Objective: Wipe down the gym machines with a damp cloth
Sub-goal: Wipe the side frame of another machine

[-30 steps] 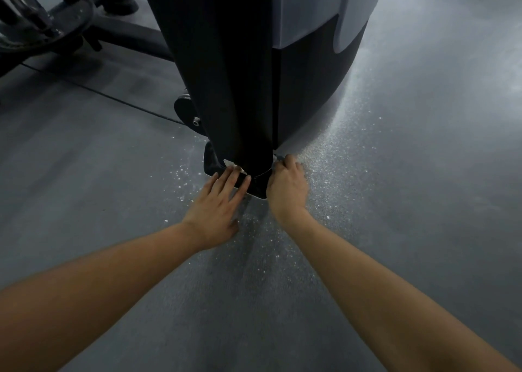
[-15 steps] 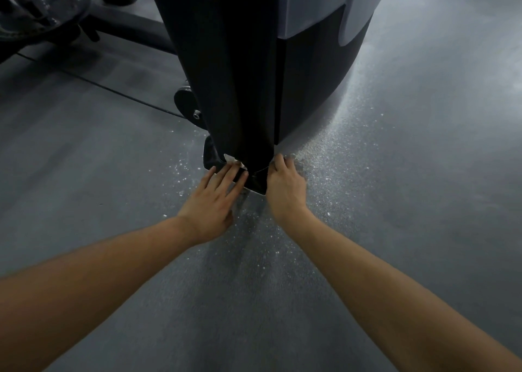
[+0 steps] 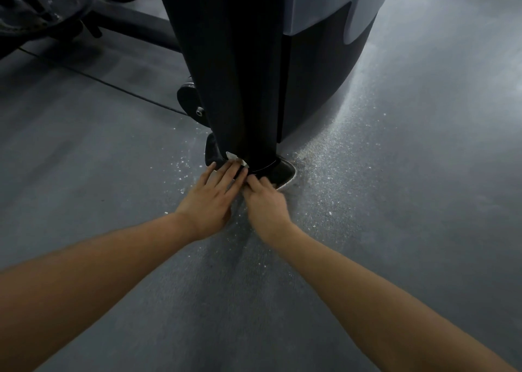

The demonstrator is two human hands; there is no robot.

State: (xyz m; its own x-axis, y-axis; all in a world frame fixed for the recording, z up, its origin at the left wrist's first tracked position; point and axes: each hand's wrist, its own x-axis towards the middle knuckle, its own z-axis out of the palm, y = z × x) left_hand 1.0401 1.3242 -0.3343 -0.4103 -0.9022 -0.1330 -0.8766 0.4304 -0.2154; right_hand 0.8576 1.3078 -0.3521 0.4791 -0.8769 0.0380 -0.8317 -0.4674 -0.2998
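A tall gym machine with a dark casing and a pale grey upper panel stands on a black foot on the floor. My left hand lies with straight fingers on the left part of that foot, fingertips over a small white piece at the casing's bottom edge. Whether that piece is the cloth is unclear. My right hand is right beside it, slightly blurred, fingers bent with their tips at the foot next to my left fingertips. What those fingers hold is hidden.
White grit is scattered on the grey floor around the foot. A bolted black bracket sticks out behind the foot. Another machine's round base and black bar lie at the top left, with a thin cable across the floor.
My right hand slid left from the right side of the foot to meet my left fingertips. The left hand stayed flat on the foot. The view moved slightly closer.
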